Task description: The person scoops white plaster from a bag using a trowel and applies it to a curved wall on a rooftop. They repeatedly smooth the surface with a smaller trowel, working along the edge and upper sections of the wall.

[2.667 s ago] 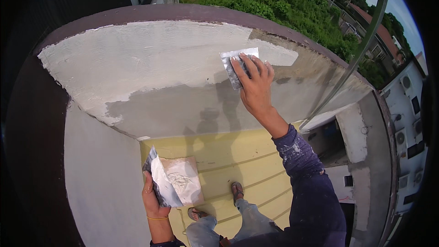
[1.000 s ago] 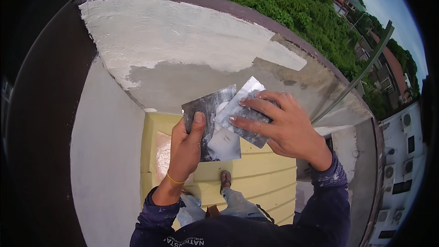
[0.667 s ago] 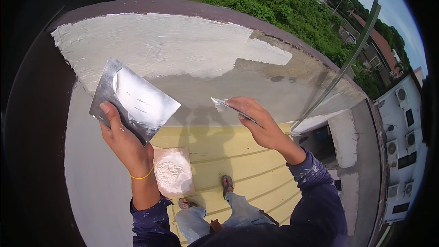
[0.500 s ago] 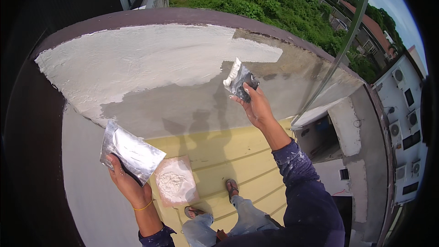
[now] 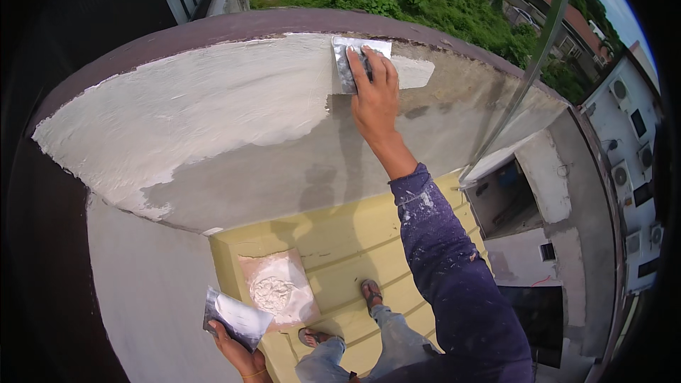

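While against wall (image 5: pixel 248 174), blade (image 5: pixel 342 67) under right hand (image 5: pixel 377 103).

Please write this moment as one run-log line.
right hand: metal spreader against wall | left hand: holding metal plate | white putty: on pinkish board

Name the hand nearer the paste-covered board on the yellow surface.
Left. The left hand is below and left of the board in view; the right hand is up at the wall, farther away.
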Action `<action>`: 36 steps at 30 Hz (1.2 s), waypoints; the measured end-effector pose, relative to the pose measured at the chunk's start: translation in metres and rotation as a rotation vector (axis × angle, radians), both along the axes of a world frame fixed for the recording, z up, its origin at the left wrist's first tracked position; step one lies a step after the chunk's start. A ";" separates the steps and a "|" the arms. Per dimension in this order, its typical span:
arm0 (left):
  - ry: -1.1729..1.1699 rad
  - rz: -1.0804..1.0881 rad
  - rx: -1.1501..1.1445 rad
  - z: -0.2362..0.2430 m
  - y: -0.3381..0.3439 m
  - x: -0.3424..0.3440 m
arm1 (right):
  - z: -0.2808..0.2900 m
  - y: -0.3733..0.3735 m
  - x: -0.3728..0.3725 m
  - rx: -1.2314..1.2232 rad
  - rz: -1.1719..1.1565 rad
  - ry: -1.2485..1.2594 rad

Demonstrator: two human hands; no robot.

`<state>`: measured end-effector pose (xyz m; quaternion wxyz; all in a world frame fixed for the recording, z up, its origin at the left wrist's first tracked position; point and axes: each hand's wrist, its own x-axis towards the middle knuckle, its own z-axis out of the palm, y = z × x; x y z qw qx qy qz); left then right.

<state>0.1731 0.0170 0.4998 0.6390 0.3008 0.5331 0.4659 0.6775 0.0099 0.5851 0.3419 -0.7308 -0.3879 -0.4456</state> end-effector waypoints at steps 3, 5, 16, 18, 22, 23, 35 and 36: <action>0.024 -0.005 -0.001 -0.002 0.001 0.003 | -0.005 0.005 0.005 0.030 0.023 -0.014; 0.034 -0.019 -0.004 -0.001 0.000 0.005 | -0.007 0.006 0.006 0.035 0.010 -0.025; -0.018 -0.026 -0.090 -0.010 -0.011 0.009 | -0.011 0.017 0.011 0.038 -0.008 0.000; 0.008 -0.015 -0.103 -0.014 -0.013 0.008 | -0.018 0.020 0.013 0.032 -0.038 -0.029; 0.000 0.002 -0.152 -0.018 -0.018 0.007 | -0.052 0.026 0.015 -0.016 -0.034 -0.058; 0.038 -0.005 -0.132 -0.018 -0.019 0.007 | -0.068 0.026 0.012 -0.038 -0.027 -0.055; -0.039 -0.095 -0.142 -0.012 -0.023 0.013 | -0.176 -0.032 0.018 -0.481 0.023 -0.119; -0.115 -0.137 -0.161 -0.012 -0.018 0.025 | -0.165 -0.042 0.007 -0.531 0.056 -0.040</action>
